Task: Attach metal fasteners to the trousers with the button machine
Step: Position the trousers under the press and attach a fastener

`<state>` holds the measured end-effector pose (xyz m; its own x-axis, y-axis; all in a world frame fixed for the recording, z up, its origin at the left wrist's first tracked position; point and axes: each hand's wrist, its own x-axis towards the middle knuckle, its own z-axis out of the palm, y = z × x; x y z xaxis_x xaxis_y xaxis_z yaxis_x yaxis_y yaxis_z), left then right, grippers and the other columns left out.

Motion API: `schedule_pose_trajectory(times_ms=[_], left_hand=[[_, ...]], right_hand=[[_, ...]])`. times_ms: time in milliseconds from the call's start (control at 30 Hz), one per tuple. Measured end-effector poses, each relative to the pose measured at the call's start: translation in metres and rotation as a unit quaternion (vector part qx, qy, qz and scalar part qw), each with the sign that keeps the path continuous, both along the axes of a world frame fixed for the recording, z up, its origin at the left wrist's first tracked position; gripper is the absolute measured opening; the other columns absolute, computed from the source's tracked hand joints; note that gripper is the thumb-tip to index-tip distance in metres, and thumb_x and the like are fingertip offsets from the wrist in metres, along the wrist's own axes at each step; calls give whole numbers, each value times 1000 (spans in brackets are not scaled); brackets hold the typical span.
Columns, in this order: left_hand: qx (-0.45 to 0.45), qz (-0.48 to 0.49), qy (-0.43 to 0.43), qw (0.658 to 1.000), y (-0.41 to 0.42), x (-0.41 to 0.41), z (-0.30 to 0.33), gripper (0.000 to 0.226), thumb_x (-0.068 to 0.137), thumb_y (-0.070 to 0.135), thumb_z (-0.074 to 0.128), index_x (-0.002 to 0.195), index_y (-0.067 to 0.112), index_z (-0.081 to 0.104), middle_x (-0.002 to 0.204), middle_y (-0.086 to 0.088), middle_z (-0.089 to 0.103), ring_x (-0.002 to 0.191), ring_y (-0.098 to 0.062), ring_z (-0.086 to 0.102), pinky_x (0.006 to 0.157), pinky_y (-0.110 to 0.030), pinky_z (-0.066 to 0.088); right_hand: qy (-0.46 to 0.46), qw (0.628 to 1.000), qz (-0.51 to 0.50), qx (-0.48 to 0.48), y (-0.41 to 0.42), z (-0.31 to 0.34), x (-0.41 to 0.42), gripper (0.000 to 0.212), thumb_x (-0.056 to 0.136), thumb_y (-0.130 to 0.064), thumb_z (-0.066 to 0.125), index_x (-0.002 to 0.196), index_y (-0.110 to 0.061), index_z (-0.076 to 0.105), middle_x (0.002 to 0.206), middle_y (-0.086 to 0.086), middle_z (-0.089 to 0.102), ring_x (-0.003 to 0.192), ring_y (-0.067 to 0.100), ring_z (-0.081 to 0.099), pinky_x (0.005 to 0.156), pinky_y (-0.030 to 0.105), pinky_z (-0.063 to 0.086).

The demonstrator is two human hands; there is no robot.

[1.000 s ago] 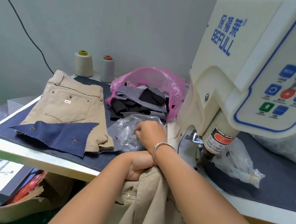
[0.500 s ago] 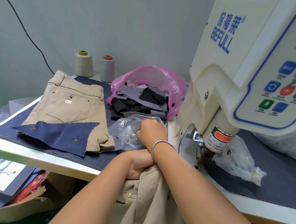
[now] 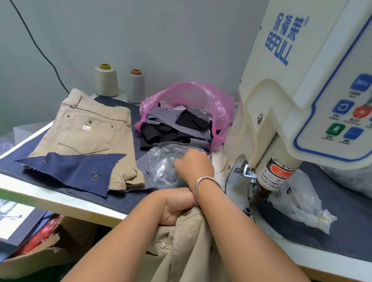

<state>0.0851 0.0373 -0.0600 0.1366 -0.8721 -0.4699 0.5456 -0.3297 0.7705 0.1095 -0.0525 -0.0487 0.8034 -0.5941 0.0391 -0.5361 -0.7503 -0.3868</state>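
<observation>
Khaki trousers (image 3: pixel 188 258) gripped by left hand (image 3: pixel 175 208); right hand (image 3: pixel 194 165) in plastic bag (image 3: pixel 164 164).

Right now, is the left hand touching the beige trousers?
Touching. The head view shows the left hand gripping a bunch of the beige trousers at the table edge.

1. The left hand (image 3: pixel 175 208) sits low and near the body, its fingers curled into a tight grip round a bunch of the tan trousers (image 3: pixel 188 258), thumb side up.
2. The left forearm runs bare from the lower edge of the view up to that grip.
3. The right forearm crosses just over the left grip, touching it at the wrist, and carries a silver bangle (image 3: pixel 207 185).
4. The right hand (image 3: pixel 194 165) lies beyond the left grip, knuckles up, fingers bent down onto a clear plastic bag (image 3: pixel 163 169); its fingertips are hidden.
</observation>
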Motion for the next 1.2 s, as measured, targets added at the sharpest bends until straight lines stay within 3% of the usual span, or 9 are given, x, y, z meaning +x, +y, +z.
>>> schedule_pose_trajectory(times_ms=[133,267,567,733,900,1000,1100,1200], left_hand=[[2,4,0,1000,0,1,0,32,94,1,46,78,7,72,80,-11,72,73,-19,71,72,-30,59],[-3,4,-2,1000,0,1,0,26,94,-2,43,87,4,67,81,-11,72,74,-19,71,73,-30,59],[4,-4,-10,1000,-1,2,-2,22,94,1,45,92,5,67,86,-10,72,78,-19,70,81,-32,56],[11,-5,-8,1000,-1,4,0,23,93,-2,43,92,3,66,81,-9,72,74,-18,71,75,-29,58],[-7,-37,-50,998,0,4,2,28,87,-12,43,93,3,66,77,-7,73,71,-16,71,69,-26,58],[-33,-40,-50,997,3,3,2,37,85,-15,43,85,7,73,77,-9,72,71,-18,71,66,-27,58],[-40,10,-36,999,4,3,-1,29,91,-3,41,85,5,69,72,-11,71,67,-18,70,62,-27,58],[-54,64,-30,996,3,1,-2,30,90,8,42,76,7,69,67,-12,69,62,-19,69,56,-26,55]], right_hand=[[19,999,32,-38,1,-2,0,19,81,-18,51,91,-9,65,101,11,67,96,31,61,69,28,42],[24,997,65,-42,-1,-2,-1,28,84,-23,50,102,-25,72,105,3,69,99,27,62,80,30,49],[13,996,70,-44,-4,-3,0,20,86,-24,55,96,-27,73,101,1,70,94,25,63,79,32,51],[6,998,59,-19,-7,-7,4,17,86,-24,53,87,-25,70,97,0,71,92,23,63,75,31,48],[-104,990,33,93,-9,-6,-6,13,87,-23,55,83,-22,67,91,-5,69,88,14,60,78,29,47],[-225,960,51,158,1,6,-26,9,87,-21,60,80,-23,65,76,-13,63,72,1,55,71,18,44],[-335,918,80,195,16,13,-59,12,85,-16,65,75,-24,65,70,-14,63,67,-3,56,66,8,42],[-377,908,50,178,22,12,-85,15,84,-14,67,75,-25,65,71,-16,64,70,-5,58,67,5,41]])
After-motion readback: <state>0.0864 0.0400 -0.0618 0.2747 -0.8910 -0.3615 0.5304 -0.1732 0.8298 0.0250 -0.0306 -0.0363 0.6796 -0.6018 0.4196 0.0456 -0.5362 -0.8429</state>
